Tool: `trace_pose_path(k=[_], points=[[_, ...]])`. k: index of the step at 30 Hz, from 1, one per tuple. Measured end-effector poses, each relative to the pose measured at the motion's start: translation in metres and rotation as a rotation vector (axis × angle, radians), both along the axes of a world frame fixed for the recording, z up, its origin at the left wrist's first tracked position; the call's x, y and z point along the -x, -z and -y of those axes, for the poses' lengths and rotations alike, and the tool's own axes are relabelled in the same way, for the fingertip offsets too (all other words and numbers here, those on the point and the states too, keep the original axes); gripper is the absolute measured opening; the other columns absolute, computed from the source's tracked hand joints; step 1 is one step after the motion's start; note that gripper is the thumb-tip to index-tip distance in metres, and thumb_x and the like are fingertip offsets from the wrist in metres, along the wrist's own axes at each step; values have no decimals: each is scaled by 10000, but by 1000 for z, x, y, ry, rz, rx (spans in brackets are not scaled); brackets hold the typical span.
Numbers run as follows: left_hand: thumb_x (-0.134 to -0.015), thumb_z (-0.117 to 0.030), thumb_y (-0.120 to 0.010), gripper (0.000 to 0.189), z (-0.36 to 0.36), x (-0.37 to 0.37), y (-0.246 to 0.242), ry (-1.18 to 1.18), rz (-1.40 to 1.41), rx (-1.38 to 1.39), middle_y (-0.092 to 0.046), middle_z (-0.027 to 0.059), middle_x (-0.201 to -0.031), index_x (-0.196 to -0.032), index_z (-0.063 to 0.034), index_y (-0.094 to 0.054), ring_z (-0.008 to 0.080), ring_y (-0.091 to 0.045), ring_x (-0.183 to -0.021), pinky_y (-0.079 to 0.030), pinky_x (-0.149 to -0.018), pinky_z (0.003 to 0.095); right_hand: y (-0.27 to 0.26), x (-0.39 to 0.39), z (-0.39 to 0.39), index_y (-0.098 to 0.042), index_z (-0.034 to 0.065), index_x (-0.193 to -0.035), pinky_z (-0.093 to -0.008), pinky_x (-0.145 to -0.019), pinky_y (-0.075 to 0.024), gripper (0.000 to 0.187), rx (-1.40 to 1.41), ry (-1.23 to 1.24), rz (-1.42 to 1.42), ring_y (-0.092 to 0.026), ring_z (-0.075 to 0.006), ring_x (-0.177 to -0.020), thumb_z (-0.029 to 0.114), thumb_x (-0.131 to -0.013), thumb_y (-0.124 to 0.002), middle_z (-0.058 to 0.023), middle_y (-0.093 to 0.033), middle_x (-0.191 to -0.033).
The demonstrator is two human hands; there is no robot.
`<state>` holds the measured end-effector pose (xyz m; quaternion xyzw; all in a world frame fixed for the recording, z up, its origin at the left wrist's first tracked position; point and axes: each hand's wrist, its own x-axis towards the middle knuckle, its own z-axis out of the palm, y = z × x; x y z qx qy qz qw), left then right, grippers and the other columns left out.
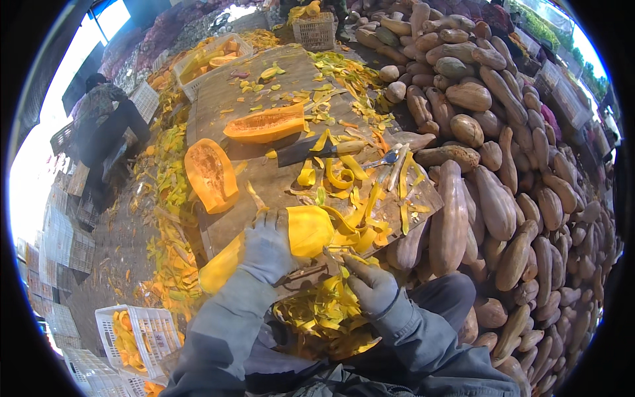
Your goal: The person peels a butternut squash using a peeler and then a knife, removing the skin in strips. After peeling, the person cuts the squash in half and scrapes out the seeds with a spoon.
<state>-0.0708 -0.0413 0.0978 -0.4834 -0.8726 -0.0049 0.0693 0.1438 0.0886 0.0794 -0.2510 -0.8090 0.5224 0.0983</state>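
My left hand [268, 245], in a grey glove, presses over the middle of a long peeled squash [310, 231] lying at the near edge of a wooden board [238, 173]. Yellow flesh shows on both sides of the hand. Also gloved, my right hand [373, 287] grips a peeler [340, 249] against the squash's right end. Long peel strips [364, 231] curl beside that end. Farther up the board are two hollowed squash halves [268, 124], a cleaver [300, 151] with a wooden handle, and a metal spoon [389, 158].
Unpeeled squashes [491, 198] are heaped along the right. Peelings [322, 312] lie below the board and along its left side. A white crate [163, 342] of squash pieces stands lower left; another crate [186, 82] sits at the board's far end. A person [101, 114] crouches at left.
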Motion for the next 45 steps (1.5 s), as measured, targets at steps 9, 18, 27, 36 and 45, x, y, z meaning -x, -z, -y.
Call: trace_pose_path(k=[9,18,27,36,45], points=[[-488,-724,-854,1176,-1,-4,-1,29,14,-44,-577,208,-1311,-1333,23,-523,372,-538,-1233,-465,-953,505,16,99,-65,-661,27,-1316,-233,-612,-442,423,610,149,165,-550,-95,-677,210,-934,-655,-43,-678,-860],[-553,-654,-867,1062,-1,0,-2,3,-5,-10,-604,227,-1275,-1318,10,-550,392,-565,-1174,-477,-947,501,38,24,-12,-626,39,-1350,-299,-813,-513,439,362,48,-84,-658,-173,-890,193,-940,-618,-118,-723,-985],[-551,-625,-864,972,-5,22,7,-37,72,32,-645,215,-1187,-1258,-10,-603,372,-631,-1066,-519,-894,449,21,86,-33,-643,76,-1325,-411,-941,-520,443,32,65,12,-685,-350,-1065,298,-948,-576,-246,-698,-1147],[-564,-659,-844,1057,-2,19,3,-53,75,-24,-611,237,-1277,-1314,30,-559,363,-576,-1195,-465,-1017,467,-11,78,-19,-646,101,-1331,-441,-872,-542,437,-187,-43,46,-683,-396,-971,252,-922,-618,-268,-685,-1043],[-578,-611,-889,941,-14,39,-17,-79,310,143,-629,201,-1260,-1284,-54,-613,366,-575,-1225,-480,-1016,450,26,-4,-6,-626,98,-1365,-369,-774,-545,461,-182,94,-4,-675,-308,-816,172,-911,-658,-170,-653,-880]])
